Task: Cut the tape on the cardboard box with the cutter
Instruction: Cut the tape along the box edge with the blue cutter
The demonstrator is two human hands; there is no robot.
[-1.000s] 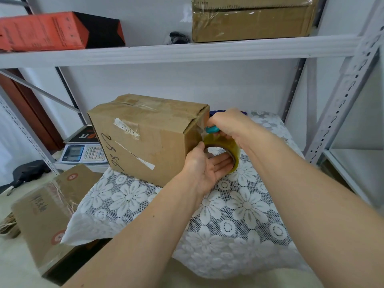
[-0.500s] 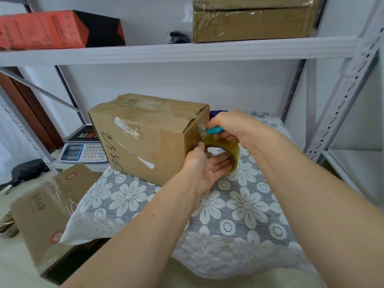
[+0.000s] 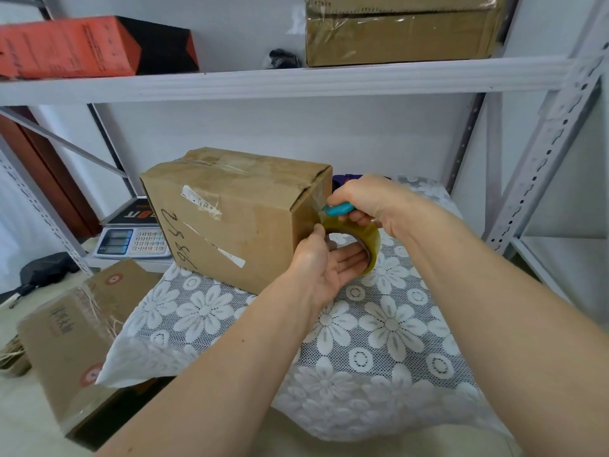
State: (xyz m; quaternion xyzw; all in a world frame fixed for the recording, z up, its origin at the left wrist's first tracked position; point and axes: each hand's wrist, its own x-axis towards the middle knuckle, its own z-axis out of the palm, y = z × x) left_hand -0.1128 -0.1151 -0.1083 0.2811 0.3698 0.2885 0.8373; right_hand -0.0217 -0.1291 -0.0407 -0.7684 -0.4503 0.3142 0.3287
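Two hands meet at the right end of the box [image 3: 227, 219], which rests on a floral cloth [image 3: 379, 331] with its long axis running left to right. Right hand [image 3: 365, 199] grips the teal cutter [image 3: 337, 209], fingers curled round it; its tip points left, touching the clear tape [image 3: 316, 201] at the box's upper right corner. Left hand [image 3: 329, 262] holds the tape roll [image 3: 359, 242] just right of the box, fingers passed through its core, thumb on the rim. Cloth lies bare in front of the box. Handwritten digits on the box front are not surely legible. Scale [image 3: 131, 242] sits left of the box.
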